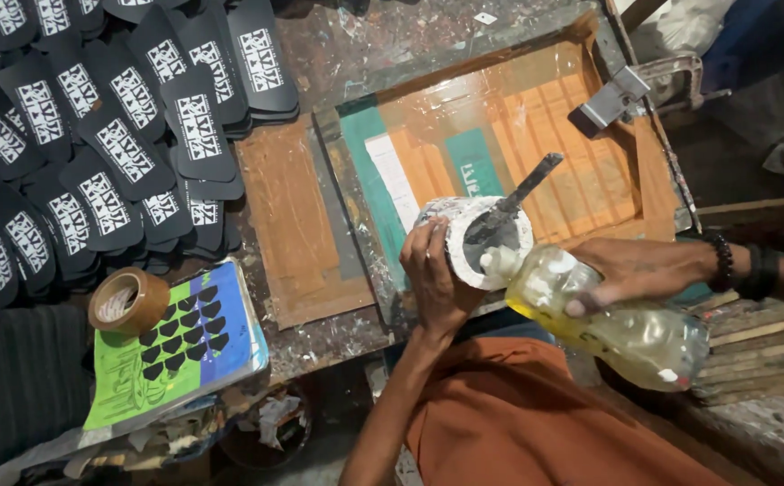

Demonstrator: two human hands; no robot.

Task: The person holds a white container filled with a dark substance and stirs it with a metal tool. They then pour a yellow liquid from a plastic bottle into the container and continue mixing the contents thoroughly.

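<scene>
Left hand (435, 274) fingers gripped a white paint-caked pot (480, 241); right hand (630, 270) fingers held a tilted yellowish bottle (612, 322) at its rim. Black printed soles (95, 135) lay well left of the pot.

A screen frame (500, 153) is laid at upper centre of the worktop (338, 337). Printed sole cutouts (95, 135) are stacked at upper left. Below them, a tape roll (128, 301) is set on a printed sheet (185, 351). A cup (477, 241) with a stick (518, 196) in it is held over the frame's lower edge, a bottle (617, 328) tipped at its right.
</scene>
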